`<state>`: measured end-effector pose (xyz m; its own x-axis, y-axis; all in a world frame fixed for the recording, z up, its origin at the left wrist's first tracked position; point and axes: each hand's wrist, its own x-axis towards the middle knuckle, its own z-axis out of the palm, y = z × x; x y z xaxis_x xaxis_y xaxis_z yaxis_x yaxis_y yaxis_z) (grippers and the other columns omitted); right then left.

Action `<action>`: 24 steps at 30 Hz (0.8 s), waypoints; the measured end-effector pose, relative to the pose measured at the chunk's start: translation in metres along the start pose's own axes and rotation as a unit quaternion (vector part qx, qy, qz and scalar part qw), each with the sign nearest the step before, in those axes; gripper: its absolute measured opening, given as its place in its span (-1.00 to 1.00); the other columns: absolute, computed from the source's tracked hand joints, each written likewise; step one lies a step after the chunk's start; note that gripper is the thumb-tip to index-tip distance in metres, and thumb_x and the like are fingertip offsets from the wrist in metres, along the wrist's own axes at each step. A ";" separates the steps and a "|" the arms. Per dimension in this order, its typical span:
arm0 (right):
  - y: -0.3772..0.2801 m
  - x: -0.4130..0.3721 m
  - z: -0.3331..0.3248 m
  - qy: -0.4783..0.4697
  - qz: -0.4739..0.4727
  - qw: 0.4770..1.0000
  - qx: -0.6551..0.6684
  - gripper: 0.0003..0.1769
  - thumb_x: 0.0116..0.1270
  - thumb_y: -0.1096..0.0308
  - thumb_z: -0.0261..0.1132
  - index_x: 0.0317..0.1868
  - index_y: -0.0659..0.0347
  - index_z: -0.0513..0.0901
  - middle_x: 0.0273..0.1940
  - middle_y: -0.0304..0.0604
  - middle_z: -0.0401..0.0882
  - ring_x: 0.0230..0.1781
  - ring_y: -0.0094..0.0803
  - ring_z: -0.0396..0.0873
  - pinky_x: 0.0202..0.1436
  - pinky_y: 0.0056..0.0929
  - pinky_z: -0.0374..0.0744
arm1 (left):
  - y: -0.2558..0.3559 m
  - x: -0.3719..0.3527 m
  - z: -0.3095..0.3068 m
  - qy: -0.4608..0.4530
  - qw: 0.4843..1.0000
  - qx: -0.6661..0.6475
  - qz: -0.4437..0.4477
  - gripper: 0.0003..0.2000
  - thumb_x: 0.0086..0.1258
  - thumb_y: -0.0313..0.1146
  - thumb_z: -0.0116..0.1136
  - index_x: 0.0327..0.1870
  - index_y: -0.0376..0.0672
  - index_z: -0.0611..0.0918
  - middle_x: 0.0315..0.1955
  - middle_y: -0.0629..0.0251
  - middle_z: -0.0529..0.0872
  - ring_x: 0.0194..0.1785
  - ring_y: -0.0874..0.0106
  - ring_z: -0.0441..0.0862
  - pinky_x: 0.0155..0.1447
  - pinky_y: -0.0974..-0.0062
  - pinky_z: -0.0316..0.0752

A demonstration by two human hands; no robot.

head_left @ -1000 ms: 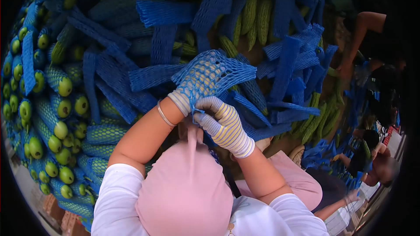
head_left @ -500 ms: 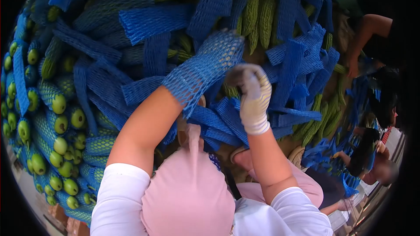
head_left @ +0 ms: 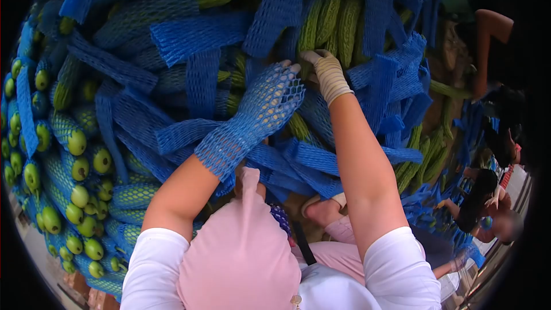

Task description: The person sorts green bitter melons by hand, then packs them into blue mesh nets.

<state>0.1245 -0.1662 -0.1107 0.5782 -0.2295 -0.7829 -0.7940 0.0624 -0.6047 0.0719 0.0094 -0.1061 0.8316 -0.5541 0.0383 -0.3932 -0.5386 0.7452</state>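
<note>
A blue foam net sleeve (head_left: 229, 138) is pulled over my left hand (head_left: 275, 86) and forearm. The fingers are stretched out inside it, with the tips showing at the net's far end. My right hand (head_left: 326, 72), in a pale striped glove, has its fingers closed at the lower end of a green bitter gourd (head_left: 310, 28); the fingertips are partly hidden. More bare bitter gourds (head_left: 347, 28) lie right beside it. Loose blue net sleeves (head_left: 198, 31) are scattered around both hands.
At left, netted gourds (head_left: 80, 166) are stacked with their green ends outward. More bare bitter gourds (head_left: 425, 158) lie at right among net sleeves (head_left: 379, 92). Along the right edge, another person's arm (head_left: 488, 40) reaches down, and other people sit further off.
My right hand has moved up and away from the net on my left hand to the bare bitter gourds. My left hand has come down and slightly left, still inside the net.
</note>
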 end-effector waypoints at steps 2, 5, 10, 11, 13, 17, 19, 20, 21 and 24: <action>0.000 -0.003 -0.005 -0.069 0.005 0.990 0.122 -0.29 0.13 0.20 0.44 0.23 0.37 0.41 0.14 0.14 0.50 0.14 -0.06 0.50 0.21 -0.05 0.47 | 0.024 -0.002 -0.008 0.090 0.982 -0.121 -0.110 -0.46 0.29 -0.24 0.21 0.27 -0.28 0.45 0.21 -0.15 0.49 0.33 0.01 0.38 0.48 0.10 0.11; -0.011 -0.009 -0.003 -0.165 0.018 0.949 0.268 -0.36 0.21 0.24 0.41 0.25 0.27 0.42 0.19 0.11 0.43 0.17 -0.12 0.45 0.18 -0.04 0.49 | 0.037 -0.001 -0.004 0.138 0.983 -0.052 -0.104 -0.45 0.32 -0.28 0.22 0.29 -0.30 0.37 0.16 -0.05 0.53 0.22 0.10 0.49 0.37 0.17 0.32; -0.005 -0.050 -0.004 -0.224 0.018 0.886 0.405 -0.44 0.29 0.24 0.34 0.24 0.26 0.41 0.09 0.07 0.53 0.02 -0.17 0.56 0.00 -0.10 0.63 | 0.055 -0.016 -0.027 0.134 0.972 -0.149 -0.126 -0.46 0.33 -0.29 0.21 0.29 -0.30 0.37 0.15 -0.04 0.53 0.20 0.13 0.50 0.33 0.21 0.35; 0.008 -0.068 -0.005 -0.296 0.027 0.857 0.420 -0.45 0.30 0.21 0.34 0.22 0.24 0.42 0.01 0.02 0.59 -0.07 -0.23 0.62 -0.09 -0.17 0.67 | 0.059 -0.015 -0.028 0.133 0.966 -0.175 -0.133 -0.46 0.33 -0.29 0.21 0.29 -0.29 0.37 0.15 -0.03 0.53 0.19 0.13 0.51 0.31 0.22 0.36; 0.020 -0.125 0.012 -0.269 0.061 0.877 0.393 -0.47 0.29 0.06 0.37 0.11 0.25 0.52 -0.10 -0.14 0.64 -0.12 -0.37 0.63 0.00 -0.40 0.62 | 0.059 -0.022 -0.034 0.121 0.953 -0.229 -0.155 -0.46 0.33 -0.30 0.21 0.29 -0.29 0.36 0.15 -0.02 0.53 0.18 0.14 0.51 0.29 0.23 0.38; 0.020 -0.191 -0.004 -0.205 0.010 0.968 0.148 -0.47 0.40 -0.05 0.25 0.05 0.31 0.60 -0.15 -0.26 0.62 -0.21 -0.62 0.51 -0.10 -0.57 0.50 | 0.064 -0.033 -0.041 0.080 0.922 -0.320 -0.202 -0.46 0.33 -0.31 0.21 0.29 -0.29 0.36 0.15 -0.01 0.53 0.15 0.16 0.52 0.24 0.26 0.41; 0.030 -0.208 -0.003 -0.195 -0.086 0.977 0.030 -0.54 0.40 0.06 0.28 0.01 0.34 0.64 -0.24 -0.24 0.64 -0.28 -0.63 0.49 -0.15 -0.59 0.49 | 0.066 -0.049 -0.051 0.066 0.901 -0.365 -0.227 -0.47 0.33 -0.31 0.21 0.29 -0.29 0.36 0.15 0.00 0.52 0.13 0.18 0.53 0.22 0.28 0.43; 0.022 -0.216 0.001 -0.186 -0.109 0.976 0.015 -0.69 0.37 0.21 0.30 -0.14 0.35 0.67 -0.41 -0.27 0.62 -0.39 -0.63 0.49 -0.26 -0.60 0.49 | 0.068 -0.048 -0.052 0.061 0.888 -0.387 -0.239 -0.47 0.34 -0.31 0.21 0.29 -0.29 0.36 0.15 0.00 0.52 0.13 0.18 0.53 0.20 0.29 0.44; 0.018 -0.215 0.002 -0.188 -0.107 0.976 0.016 -0.69 0.37 0.21 0.30 -0.14 0.35 0.67 -0.41 -0.27 0.62 -0.39 -0.63 0.49 -0.26 -0.60 0.49 | 0.068 -0.046 -0.055 0.056 0.875 -0.410 -0.251 -0.47 0.34 -0.31 0.20 0.29 -0.29 0.35 0.15 0.00 0.52 0.12 0.19 0.53 0.19 0.30 0.44; -0.002 -0.181 0.006 -0.064 -0.244 0.968 -0.001 -0.83 0.29 0.35 0.32 -0.31 0.31 0.67 -0.54 -0.32 0.55 -0.52 -0.67 0.43 -0.43 -0.60 0.44 | 0.071 -0.037 -0.057 0.041 0.833 -0.477 -0.278 -0.47 0.34 -0.32 0.20 0.29 -0.28 0.35 0.15 0.02 0.52 0.10 0.20 0.54 0.15 0.32 0.47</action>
<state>0.0230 -0.1188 0.0311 0.9031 -0.1082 -0.4156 -0.4204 -0.0246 -0.9070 0.0353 0.0284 -0.0165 0.8204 -0.3207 -0.4733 0.5197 0.0731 0.8512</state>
